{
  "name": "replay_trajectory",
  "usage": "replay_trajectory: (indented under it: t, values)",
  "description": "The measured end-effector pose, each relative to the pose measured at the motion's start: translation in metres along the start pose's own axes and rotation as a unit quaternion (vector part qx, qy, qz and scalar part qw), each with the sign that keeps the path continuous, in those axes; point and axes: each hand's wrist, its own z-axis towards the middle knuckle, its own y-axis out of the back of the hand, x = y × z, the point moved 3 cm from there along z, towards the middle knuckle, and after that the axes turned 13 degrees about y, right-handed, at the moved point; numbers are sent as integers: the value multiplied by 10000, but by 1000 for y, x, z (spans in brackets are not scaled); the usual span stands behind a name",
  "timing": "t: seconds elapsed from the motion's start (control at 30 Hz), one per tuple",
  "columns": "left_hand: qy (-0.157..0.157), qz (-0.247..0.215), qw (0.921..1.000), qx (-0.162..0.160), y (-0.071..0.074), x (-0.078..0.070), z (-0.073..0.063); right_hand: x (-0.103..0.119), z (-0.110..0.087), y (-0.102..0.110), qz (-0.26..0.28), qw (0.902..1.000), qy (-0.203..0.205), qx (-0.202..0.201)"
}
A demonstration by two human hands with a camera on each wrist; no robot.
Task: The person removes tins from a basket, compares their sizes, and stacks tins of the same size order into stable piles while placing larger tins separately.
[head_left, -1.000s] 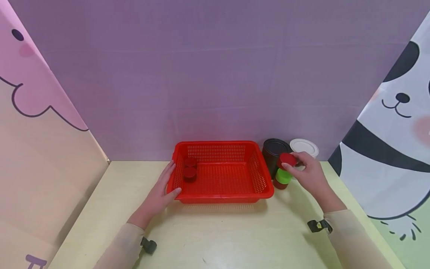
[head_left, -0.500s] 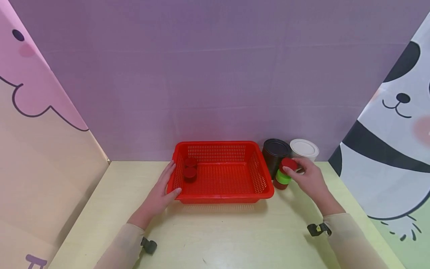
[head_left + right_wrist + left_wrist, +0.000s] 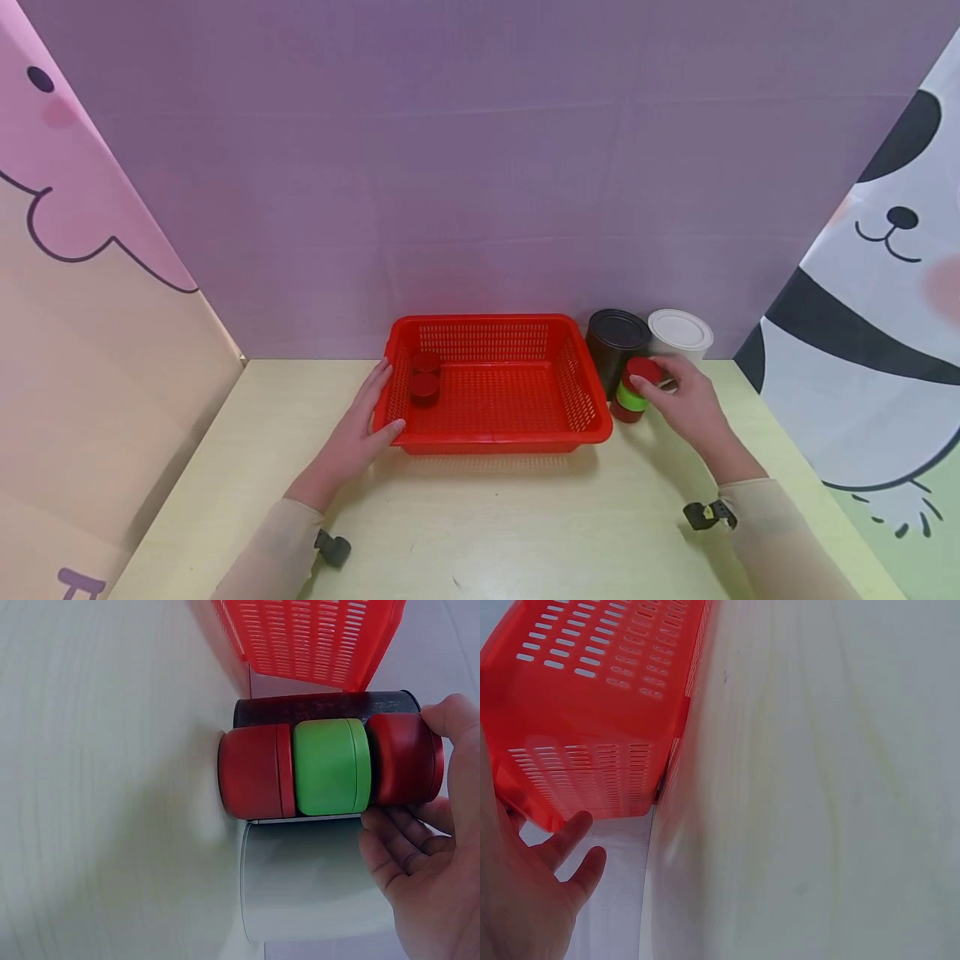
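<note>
Right hand (image 3: pixel 686 404): thumb and fingers partly closed, pinching the upper red tin (image 3: pixel 645 367) by its sides. Change over the past second: I have lowered this tin, which was held higher above the green tin (image 3: pixel 632 400); it now appears seated on it. Green sits on the lower red tin (image 3: pixel 626 414), so my reading is that the stack is now three high, though I have not let go.

Position: upper red tin at ten o'clock from the middle of my right hand, touching thumb and fingers. Black can (image 3: pixel 617 331) at eleven o'clock of the stack, white can (image 3: pixel 680 329) at one.

Left hand (image 3: pixel 356 435): unchanged, fingers extended and thumb spread, resting at the nine o'clock rim of the red basket (image 3: pixel 495 437). Inside, by that wall: nearer red tin (image 3: pixel 424 390), farther red tin (image 3: pixel 426 362).
</note>
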Motion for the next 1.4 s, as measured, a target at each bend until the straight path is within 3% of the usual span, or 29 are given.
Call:
replay_trajectory:
  t: [0.43, 0.93, 1.1, 1.4]
  values:
    - [-66, 1, 10000, 10, 0, 1, 2, 0, -2, -3, -120, 9998, -134, 101]
    - [-33, 2, 10000, -16, 1, 2, 2, -4, -3, -5, -59, 10000, -2, 78]
    - [20, 15, 10000, -18, 0, 2, 2, -3, -5, -4, -36, 9999, 38, -138]
    - [-34, 4, 10000, -3, -1, 5, 2, 12, -5, 4, -176, 9949, 276, -954]
